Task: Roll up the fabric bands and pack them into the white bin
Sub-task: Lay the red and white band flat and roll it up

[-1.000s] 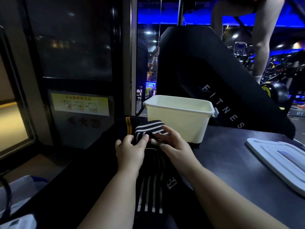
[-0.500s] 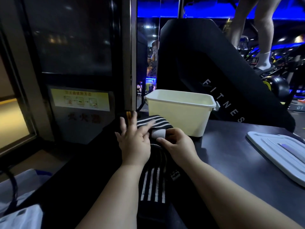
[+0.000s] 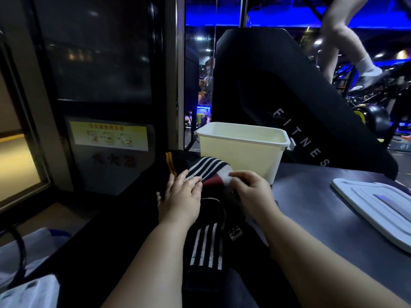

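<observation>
A black fabric band with white stripes (image 3: 205,168) lies on the dark table in front of the white bin (image 3: 242,152). My right hand (image 3: 252,193) pinches the band's white end tab, where a red patch shows. My left hand (image 3: 180,196) lies flat with straight fingers pressing the striped band down. A longer stretch of black band with white stripes (image 3: 205,247) runs toward me between my forearms. Another black band with orange stripes (image 3: 170,165) lies just left of the striped one. No bands show inside the bin.
A white bin lid (image 3: 378,207) lies on the grey table (image 3: 311,196) at the right. A black fitness machine (image 3: 289,96) rises behind the bin, with a person's legs on it. White bags (image 3: 29,274) sit at the lower left.
My right hand has pulled the band's end tab open to the right, exposing a red patch. My left hand has flattened on the striped part. The view has shifted slightly.
</observation>
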`<move>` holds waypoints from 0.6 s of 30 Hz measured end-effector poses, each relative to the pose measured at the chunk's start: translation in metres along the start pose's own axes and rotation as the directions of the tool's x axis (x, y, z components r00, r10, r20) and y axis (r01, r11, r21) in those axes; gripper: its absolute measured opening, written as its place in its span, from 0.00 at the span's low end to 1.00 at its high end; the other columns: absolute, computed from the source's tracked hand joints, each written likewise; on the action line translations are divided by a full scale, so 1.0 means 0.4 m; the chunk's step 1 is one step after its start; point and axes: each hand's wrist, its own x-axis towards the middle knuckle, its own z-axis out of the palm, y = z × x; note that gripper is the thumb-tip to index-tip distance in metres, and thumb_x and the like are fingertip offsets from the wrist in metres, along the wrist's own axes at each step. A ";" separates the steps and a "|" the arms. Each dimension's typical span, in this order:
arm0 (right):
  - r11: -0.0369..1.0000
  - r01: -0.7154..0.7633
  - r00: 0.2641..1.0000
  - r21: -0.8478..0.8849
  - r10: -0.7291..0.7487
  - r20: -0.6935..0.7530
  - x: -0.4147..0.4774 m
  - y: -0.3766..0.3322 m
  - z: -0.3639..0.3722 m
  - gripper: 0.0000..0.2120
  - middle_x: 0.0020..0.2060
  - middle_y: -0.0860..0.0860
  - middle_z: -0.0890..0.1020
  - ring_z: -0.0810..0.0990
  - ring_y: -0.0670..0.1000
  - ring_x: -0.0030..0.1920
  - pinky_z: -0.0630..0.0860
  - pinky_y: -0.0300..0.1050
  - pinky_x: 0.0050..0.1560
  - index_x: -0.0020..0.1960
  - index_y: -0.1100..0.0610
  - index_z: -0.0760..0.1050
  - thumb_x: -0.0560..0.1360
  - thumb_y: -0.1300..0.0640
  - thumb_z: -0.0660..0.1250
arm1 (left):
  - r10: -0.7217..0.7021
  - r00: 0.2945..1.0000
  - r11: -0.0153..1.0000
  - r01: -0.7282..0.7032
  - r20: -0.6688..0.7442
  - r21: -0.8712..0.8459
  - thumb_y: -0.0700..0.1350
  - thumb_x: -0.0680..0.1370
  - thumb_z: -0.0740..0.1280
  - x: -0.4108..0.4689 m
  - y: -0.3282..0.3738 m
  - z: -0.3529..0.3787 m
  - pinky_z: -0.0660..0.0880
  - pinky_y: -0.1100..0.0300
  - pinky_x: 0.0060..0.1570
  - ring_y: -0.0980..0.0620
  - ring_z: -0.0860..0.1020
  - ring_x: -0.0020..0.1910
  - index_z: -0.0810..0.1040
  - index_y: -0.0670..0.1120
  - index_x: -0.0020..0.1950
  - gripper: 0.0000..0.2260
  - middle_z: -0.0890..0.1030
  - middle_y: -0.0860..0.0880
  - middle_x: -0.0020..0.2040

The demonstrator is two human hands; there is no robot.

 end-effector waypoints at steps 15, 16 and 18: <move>0.965 -0.033 0.984 -0.258 0.077 0.160 0.024 0.054 -0.046 0.29 0.55 0.45 0.76 0.77 0.46 0.55 0.73 0.41 0.57 0.61 0.47 0.69 0.65 0.47 0.79 | -0.035 0.986 0.996 0.021 0.162 0.089 0.67 0.79 0.50 -0.011 0.017 0.010 0.40 0.39 0.74 0.56 0.33 0.76 0.59 0.64 0.75 0.25 0.42 0.63 0.78; 0.970 -0.014 0.980 -0.243 0.062 0.191 0.025 0.056 -0.046 0.29 0.55 0.44 0.78 0.79 0.46 0.56 0.73 0.40 0.57 0.65 0.46 0.69 0.68 0.50 0.78 | -0.032 0.982 0.995 0.014 0.185 0.098 0.69 0.78 0.51 -0.012 0.016 0.008 0.38 0.38 0.74 0.56 0.32 0.76 0.58 0.64 0.76 0.27 0.40 0.63 0.78; 0.955 0.023 0.983 -0.295 0.032 0.181 0.029 0.050 -0.049 0.21 0.51 0.42 0.80 0.79 0.46 0.54 0.70 0.36 0.50 0.66 0.45 0.73 0.74 0.55 0.71 | -0.020 0.971 0.992 -0.011 0.238 0.128 0.71 0.75 0.52 -0.014 0.012 0.005 0.37 0.37 0.72 0.55 0.29 0.75 0.53 0.64 0.77 0.31 0.37 0.63 0.78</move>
